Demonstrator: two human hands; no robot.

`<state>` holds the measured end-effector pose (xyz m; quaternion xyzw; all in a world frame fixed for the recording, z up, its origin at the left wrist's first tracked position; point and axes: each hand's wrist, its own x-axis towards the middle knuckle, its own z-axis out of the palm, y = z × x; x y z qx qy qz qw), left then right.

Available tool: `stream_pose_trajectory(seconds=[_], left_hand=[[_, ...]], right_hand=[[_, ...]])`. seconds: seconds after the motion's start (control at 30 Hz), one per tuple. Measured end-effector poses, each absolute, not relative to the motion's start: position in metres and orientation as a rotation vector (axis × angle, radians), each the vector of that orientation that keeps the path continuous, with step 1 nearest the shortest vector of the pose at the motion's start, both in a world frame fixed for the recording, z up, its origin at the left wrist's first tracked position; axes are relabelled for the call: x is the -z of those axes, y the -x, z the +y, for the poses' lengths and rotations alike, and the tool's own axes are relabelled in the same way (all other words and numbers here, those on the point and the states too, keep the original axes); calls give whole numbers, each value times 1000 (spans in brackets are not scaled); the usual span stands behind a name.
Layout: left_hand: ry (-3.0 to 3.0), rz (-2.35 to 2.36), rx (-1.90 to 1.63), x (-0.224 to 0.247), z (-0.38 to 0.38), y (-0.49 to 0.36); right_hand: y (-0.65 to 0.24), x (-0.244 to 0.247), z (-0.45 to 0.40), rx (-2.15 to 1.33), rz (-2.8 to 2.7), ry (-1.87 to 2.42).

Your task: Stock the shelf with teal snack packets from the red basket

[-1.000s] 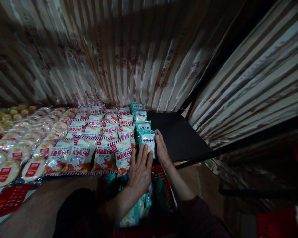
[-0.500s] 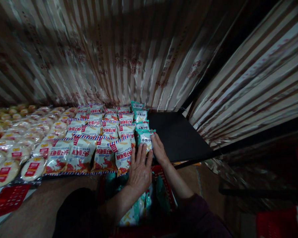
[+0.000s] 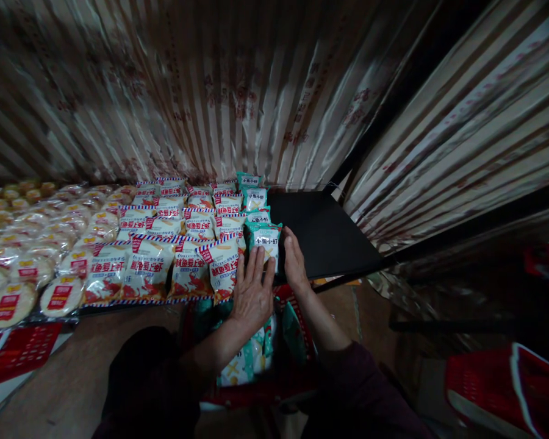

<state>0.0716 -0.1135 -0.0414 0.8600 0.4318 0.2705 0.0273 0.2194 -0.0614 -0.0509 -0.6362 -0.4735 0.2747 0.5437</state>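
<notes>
Front teal packet [image 3: 263, 234] | we rest left hand [image 3: 252, 294], unclenched, against it | right hand [image 3: 295, 259], likewise unclenched, just right of it

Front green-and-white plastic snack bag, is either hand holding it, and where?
No grip shows: the left hand touches the bag low on its front; the right hand flanks its right edge, contact unclear.

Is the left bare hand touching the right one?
Apart. The head view shows a clear gap between the left hand and right hand, where part of the teal-and-white plastic snack bag shows.
</notes>
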Motion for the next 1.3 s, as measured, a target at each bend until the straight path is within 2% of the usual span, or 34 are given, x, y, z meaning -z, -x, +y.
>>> stream_pose_trajectory(seconds=[0.6, 0.97, 1.13, 1.3], left_hand=[[-2661, 1369, -755, 45, -117, -70], [-2635, 1299, -870, 41, -117, -68], [-2647, 1027, -988, 42, -129, -62], [-2517, 781, -787, 57, -159, -64]], right_hand=[[-219, 55, -65, -693, -1264, 1619], [-211, 57, -78, -374, -1379, 1671], [-210, 56, -119, -200, -1325, 1620], [-220, 82, -177, -111, -1275, 1668]])
